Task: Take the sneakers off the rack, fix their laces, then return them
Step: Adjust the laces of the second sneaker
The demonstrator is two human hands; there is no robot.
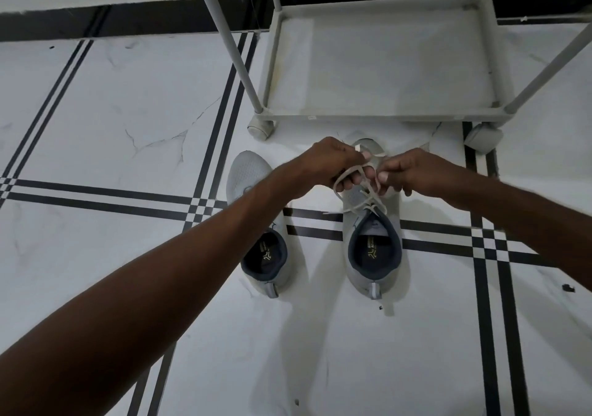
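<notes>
Two light grey sneakers with dark blue linings stand side by side on the floor, toes pointing toward the rack. The left sneaker [248,172] is partly covered by my left forearm. Above the front of the right sneaker [374,255], my left hand [333,162] and my right hand [407,172] meet, each pinching part of its pale lace [368,196]. The lace forms loops between my fingers, and its crossed strands run down to the eyelets. The toe of the right sneaker is mostly hidden behind my hands.
A grey shoe rack [378,116] on small round feet stands just beyond the sneakers, its lowest shelf bare. The floor [112,111] is white marble tile with black stripe lines. A black skirting runs along the wall behind.
</notes>
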